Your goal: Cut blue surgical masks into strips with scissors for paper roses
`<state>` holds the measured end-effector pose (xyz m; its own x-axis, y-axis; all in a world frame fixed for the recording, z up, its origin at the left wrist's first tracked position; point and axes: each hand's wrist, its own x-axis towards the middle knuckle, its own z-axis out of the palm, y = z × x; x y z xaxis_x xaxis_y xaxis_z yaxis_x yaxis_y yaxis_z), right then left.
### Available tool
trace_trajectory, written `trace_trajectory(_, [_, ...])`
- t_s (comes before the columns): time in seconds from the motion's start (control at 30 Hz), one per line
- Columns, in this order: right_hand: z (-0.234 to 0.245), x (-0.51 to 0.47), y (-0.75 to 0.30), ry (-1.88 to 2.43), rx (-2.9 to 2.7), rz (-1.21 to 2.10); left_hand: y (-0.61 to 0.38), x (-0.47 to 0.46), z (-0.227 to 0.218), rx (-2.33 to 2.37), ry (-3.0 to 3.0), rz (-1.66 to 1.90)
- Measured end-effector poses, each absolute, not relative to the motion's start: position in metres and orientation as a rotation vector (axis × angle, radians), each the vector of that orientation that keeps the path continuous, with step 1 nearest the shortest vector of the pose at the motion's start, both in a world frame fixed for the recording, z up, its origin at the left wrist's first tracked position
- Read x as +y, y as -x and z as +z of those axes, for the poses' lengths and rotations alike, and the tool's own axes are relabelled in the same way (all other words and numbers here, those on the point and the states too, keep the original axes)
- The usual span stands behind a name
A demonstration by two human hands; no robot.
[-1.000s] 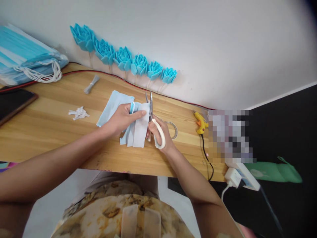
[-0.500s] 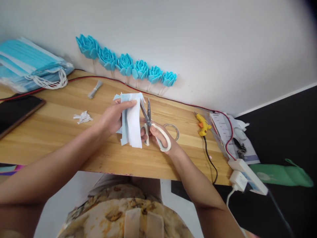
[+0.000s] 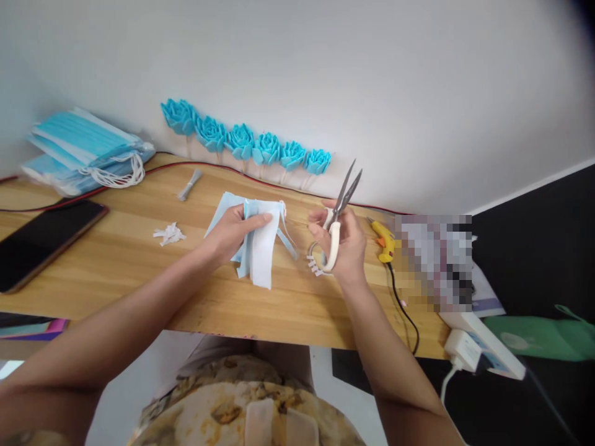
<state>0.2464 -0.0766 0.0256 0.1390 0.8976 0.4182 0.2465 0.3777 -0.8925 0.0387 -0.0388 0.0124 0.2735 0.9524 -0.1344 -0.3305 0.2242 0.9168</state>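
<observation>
My left hand (image 3: 235, 230) pinches an unfolded face mask (image 3: 264, 248) over the middle of the table, its white side toward me and pale blue layers at the left. From the mask's right edge hangs a thin strip (image 3: 287, 241) with its loop. My right hand (image 3: 346, 244) has fingers in the white handles of a pair of scissors (image 3: 341, 198), whose parted blades point up, away from the mask. Below the right hand, a roll of tape (image 3: 315, 257) lies on the table, partly hidden, with small white bits around it.
Several blue flowers (image 3: 240, 141) on sticks lean against the wall. A mask stack (image 3: 88, 145), a phone (image 3: 51, 241), white scraps (image 3: 170, 234) and a bundle of ties (image 3: 189, 184) are at left. To the right are a yellow glue gun (image 3: 385, 241), a power strip (image 3: 493, 350) and a green pouch (image 3: 539, 336).
My right hand has drawn the scissors right and up, away from the mask. A strip along the mask's right edge now hangs loose. The camera view has shifted slightly.
</observation>
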Motion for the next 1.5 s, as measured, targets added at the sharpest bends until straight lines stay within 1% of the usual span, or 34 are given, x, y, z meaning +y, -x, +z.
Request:
trace_trajectory(0.07, [0.035,-0.073,-0.247,1.129,-1.482,0.665,-0.038,-0.04,0.011,0.884,-1.021,1.017])
trace_trajectory(0.2, [0.047,-0.063,-0.236,1.079,-1.708,0.801,-0.039,-0.041,0.005,0.925,-1.2,0.982])
trace_trajectory(0.33, [0.052,-0.051,-0.225,1.11,-1.845,0.78,-0.04,-0.038,-0.001,0.898,-1.282,1.024])
trace_trajectory(0.57, [0.071,-0.037,-0.248,1.062,-1.506,0.841,-0.018,-0.018,0.007,0.835,-1.132,0.965])
trace_trajectory(0.63, [0.068,-0.039,-0.253,1.066,-1.372,0.94,-0.01,-0.012,0.011,0.826,-1.051,1.047])
trace_trajectory(0.77, [0.046,-0.053,-0.247,1.038,-1.132,1.253,-0.002,-0.002,0.015,0.742,-0.909,1.323])
trace_trajectory(0.83, [0.035,-0.061,-0.243,1.05,-1.107,1.414,-0.002,0.0,0.015,0.738,-0.899,1.402])
trace_trajectory(0.9, [0.026,-0.066,-0.243,1.075,-1.148,1.488,-0.003,-0.001,0.016,0.772,-0.923,1.405])
trace_trajectory(0.97, [0.024,-0.066,-0.247,1.097,-1.205,1.441,-0.004,-0.004,0.016,0.796,-0.968,1.342])
trace_trajectory(1.1, [0.034,-0.057,-0.26,1.073,-1.301,1.205,-0.005,-0.012,0.016,0.77,-1.076,1.115])
trace_trajectory(1.2, [0.044,-0.05,-0.257,1.053,-1.408,1.179,-0.009,-0.017,0.013,0.748,-1.165,0.989])
trace_trajectory(1.33, [0.047,-0.045,-0.237,1.045,-1.706,1.212,-0.015,-0.021,0.006,0.737,-1.296,0.945])
trace_trajectory(1.43, [0.04,-0.044,-0.223,1.043,-1.845,1.1,-0.019,-0.023,0.005,0.708,-1.246,0.967])
trace_trajectory(1.5, [0.036,-0.044,-0.22,1.057,-1.777,1.02,-0.021,-0.023,0.008,0.653,-1.122,1.028])
